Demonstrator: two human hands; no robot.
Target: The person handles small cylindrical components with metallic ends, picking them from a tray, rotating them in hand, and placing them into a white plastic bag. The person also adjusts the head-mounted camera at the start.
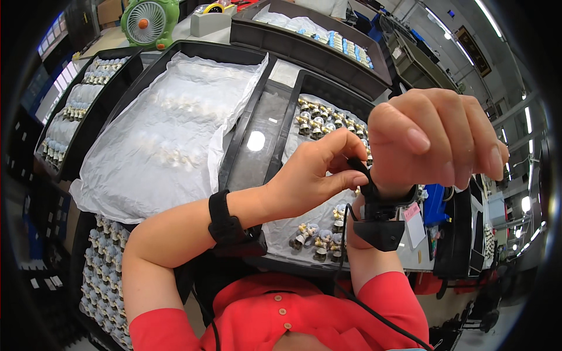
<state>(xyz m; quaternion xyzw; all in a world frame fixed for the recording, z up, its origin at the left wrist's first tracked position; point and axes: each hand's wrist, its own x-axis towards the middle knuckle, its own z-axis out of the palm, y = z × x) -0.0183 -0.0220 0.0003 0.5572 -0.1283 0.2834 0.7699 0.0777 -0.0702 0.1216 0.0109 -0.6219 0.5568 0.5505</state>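
My left hand (319, 167) pinches the end of a black strap (358, 169) between thumb and fingers, at my right wrist. That strap belongs to a black wrist-mounted device (380, 227) with a cable running down from it. My right hand (436, 137) is raised, its fingers loosely curled in with nothing visible in them. Another black wristband (222, 217) sits around my left wrist. Below and behind my hands, small painted figurines (321, 241) with pale hair stand on a white sheet; my hands partly hide them.
A black tray under white tissue sheeting (164, 117) lies to the left. Trays of figurines (105, 275) stand at the far left and lower left. A grey-brown bin (316, 44), a green fan (149, 23) and a tape dispenser (211, 22) are at the back.
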